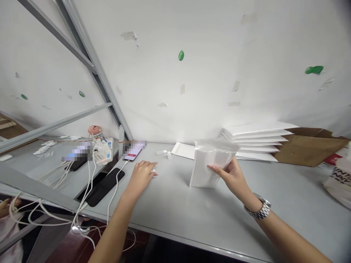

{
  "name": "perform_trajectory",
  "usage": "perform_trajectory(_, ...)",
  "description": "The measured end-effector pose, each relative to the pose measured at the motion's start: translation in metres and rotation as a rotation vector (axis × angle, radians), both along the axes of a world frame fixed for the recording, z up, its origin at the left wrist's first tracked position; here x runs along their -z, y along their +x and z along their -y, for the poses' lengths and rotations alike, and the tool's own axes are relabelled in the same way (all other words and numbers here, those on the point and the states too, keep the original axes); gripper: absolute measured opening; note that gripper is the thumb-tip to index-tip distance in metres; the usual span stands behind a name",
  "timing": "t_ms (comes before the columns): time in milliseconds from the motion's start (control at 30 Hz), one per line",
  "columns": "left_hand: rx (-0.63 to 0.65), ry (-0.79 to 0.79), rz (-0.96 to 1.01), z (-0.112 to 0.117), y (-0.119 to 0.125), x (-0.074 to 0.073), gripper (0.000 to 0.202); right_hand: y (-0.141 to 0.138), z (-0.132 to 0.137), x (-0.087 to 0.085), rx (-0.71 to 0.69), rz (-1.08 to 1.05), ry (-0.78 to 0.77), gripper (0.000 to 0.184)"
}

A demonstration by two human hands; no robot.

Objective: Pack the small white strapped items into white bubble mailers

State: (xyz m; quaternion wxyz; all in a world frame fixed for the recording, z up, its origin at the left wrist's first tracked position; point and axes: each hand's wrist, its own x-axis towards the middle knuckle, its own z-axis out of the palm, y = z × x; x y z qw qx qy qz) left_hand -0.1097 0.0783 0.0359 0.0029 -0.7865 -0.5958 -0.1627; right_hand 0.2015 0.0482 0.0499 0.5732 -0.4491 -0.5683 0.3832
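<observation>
My right hand grips a stack of clear plastic bags, which stands upright on its lower edge on the grey table. A metal watch is on that wrist. My left hand rests knuckles-up on the table to the left. Its fingers are curled around a small white object that I cannot make out.
A black phone and a lit phone lie at the left among white cables and a charging block. Stacked white mailers and brown cardboard sit at the back right. A small white piece lies near the wall. Metal frame bars cross the left.
</observation>
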Motion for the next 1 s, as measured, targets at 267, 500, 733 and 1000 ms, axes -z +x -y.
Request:
perform_trajectory(267, 0.254, -0.327, 0.944, 0.043, 0.085, 0.003, 0.081, -0.033, 0.008, 0.014, -0.054, -0.021, 0.036, 0.051)
perform_trajectory(500, 0.158, -0.447, 1.111, 0.044, 0.110, 0.005, 0.043, -0.037, 0.013, 0.016, -0.292, 0.128, -0.077, 0.048)
perform_trajectory(733, 0.128, -0.494, 1.149, 0.048, 0.104, -0.004, 0.054, -0.019, 0.006, -0.012, -0.195, 0.228, 0.038, 0.039)
perform_trajectory(1000, 0.229, -0.653, 1.238, 0.055, 0.106, -0.007, 0.041, -0.011, 0.007, -0.044, -0.225, 0.215, 0.019, 0.030)
